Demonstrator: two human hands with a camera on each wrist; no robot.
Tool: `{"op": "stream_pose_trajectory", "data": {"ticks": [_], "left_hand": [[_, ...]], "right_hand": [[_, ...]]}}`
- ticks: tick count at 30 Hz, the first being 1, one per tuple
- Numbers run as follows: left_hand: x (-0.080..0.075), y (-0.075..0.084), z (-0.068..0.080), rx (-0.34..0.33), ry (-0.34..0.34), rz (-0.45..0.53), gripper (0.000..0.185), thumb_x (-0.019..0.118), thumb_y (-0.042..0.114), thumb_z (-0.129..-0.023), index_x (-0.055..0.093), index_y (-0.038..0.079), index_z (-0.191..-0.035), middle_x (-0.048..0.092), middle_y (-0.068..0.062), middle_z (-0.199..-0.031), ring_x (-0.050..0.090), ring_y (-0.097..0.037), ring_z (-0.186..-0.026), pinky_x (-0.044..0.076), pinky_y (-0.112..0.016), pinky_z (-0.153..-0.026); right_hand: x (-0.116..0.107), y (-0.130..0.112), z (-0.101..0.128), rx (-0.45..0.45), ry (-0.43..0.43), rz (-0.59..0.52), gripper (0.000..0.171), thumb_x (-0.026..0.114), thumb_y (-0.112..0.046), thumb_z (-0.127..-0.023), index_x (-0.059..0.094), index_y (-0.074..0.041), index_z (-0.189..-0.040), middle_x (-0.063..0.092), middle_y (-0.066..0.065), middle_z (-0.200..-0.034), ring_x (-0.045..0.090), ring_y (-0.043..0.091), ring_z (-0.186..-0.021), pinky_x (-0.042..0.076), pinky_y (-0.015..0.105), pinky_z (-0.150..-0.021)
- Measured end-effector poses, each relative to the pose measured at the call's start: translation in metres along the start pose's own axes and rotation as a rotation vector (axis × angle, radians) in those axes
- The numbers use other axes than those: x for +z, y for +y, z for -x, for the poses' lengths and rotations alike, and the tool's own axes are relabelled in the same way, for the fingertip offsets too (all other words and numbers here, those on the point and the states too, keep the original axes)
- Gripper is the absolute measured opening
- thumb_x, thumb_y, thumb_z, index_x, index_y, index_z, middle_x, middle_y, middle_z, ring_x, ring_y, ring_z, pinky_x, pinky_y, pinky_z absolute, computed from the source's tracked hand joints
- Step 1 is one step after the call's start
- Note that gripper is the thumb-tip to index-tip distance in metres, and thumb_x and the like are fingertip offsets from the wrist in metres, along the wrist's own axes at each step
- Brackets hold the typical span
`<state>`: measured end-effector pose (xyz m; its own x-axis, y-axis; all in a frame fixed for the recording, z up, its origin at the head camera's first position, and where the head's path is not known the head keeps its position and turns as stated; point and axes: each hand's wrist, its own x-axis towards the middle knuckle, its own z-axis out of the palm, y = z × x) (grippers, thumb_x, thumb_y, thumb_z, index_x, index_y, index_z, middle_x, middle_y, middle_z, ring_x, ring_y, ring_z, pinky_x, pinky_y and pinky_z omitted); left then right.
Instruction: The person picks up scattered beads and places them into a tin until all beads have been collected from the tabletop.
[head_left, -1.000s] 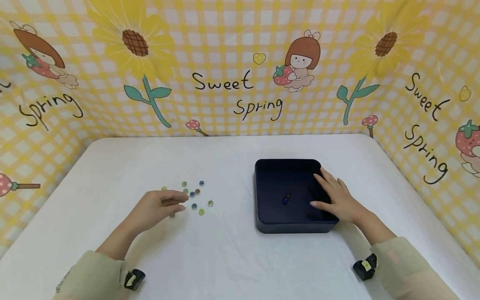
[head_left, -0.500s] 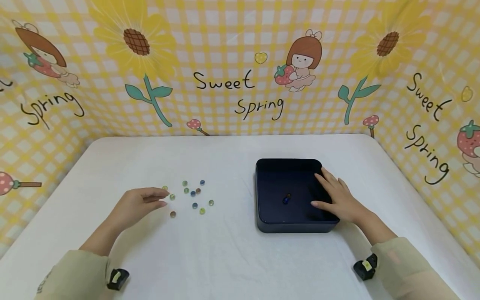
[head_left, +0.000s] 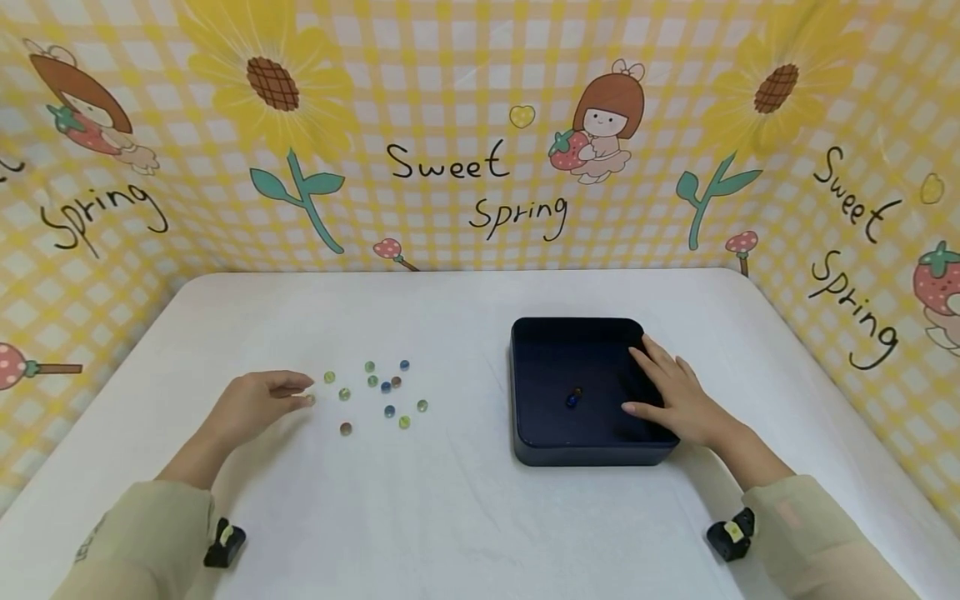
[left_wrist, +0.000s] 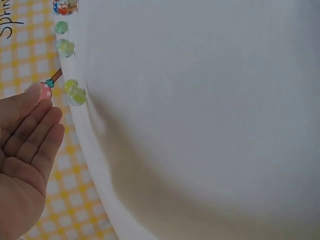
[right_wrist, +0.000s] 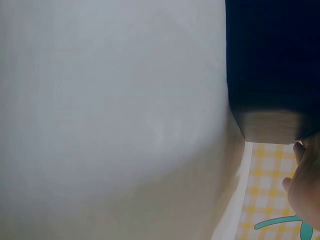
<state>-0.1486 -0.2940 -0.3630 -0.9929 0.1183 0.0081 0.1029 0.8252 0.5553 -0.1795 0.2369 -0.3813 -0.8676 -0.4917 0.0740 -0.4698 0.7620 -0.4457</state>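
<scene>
My left hand [head_left: 251, 404] hovers over the white table, just left of a scatter of glass marbles [head_left: 372, 381]. Its fingers are nearly straight, and in the left wrist view the palm of the left hand [left_wrist: 27, 150] shows with no marble in it. A green-yellow marble [head_left: 329, 377] lies closest to the fingertips; a brown marble [head_left: 346, 429] sits a little nearer the front. My right hand [head_left: 678, 396] rests with spread fingers over the right rim of a dark blue square tray [head_left: 592, 457]. Inside the tray lie a blue marble [head_left: 572, 402] and a brownish one touching it.
Blue, green and brown marbles lie loose on the white tablecloth [head_left: 465, 517], left of the tray. A yellow checked cloth [head_left: 450, 75] with printed flowers and lettering stands behind the table and along both sides.
My left hand has moved left, away from the marbles, uncovering several that it hid before. The right hand and the tray stay in place.
</scene>
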Motion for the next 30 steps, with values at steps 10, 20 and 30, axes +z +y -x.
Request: {"op": "stream_pose_trajectory", "data": {"ticks": [10,20,30], "left_hand": [[0.005,-0.007,-0.003,-0.035,-0.029,-0.031,0.030,0.061,0.019,-0.081,0.060,-0.001,-0.103,0.061,-0.017,-0.096,0.055,-0.033,-0.090,0.044,-0.045,-0.074],[0.011,-0.011,-0.006,-0.038,-0.033,-0.040,0.025,0.062,0.008,-0.078,0.060,-0.004,-0.100,0.062,-0.016,-0.092,0.057,-0.031,-0.086,0.046,-0.041,-0.072],[0.014,-0.012,-0.009,0.004,0.014,-0.080,0.018,0.063,0.004,-0.077,0.062,-0.004,-0.093,0.063,-0.015,-0.087,0.057,-0.031,-0.083,0.045,-0.041,-0.071]], "right_hand": [[0.002,-0.002,0.002,-0.001,-0.001,-0.001,0.077,0.054,-0.040,-0.083,0.014,-0.002,-0.137,-0.001,0.017,-0.142,0.002,0.033,-0.128,-0.002,0.052,-0.098],[0.003,-0.003,0.003,0.003,0.002,-0.001,0.077,0.054,-0.040,-0.083,0.014,-0.002,-0.137,-0.001,0.017,-0.142,0.002,0.033,-0.128,-0.003,0.052,-0.098],[0.003,-0.004,0.005,0.008,0.008,0.008,0.077,0.054,-0.040,-0.083,0.014,-0.002,-0.137,0.000,0.018,-0.142,0.002,0.033,-0.128,-0.002,0.053,-0.098]]}}
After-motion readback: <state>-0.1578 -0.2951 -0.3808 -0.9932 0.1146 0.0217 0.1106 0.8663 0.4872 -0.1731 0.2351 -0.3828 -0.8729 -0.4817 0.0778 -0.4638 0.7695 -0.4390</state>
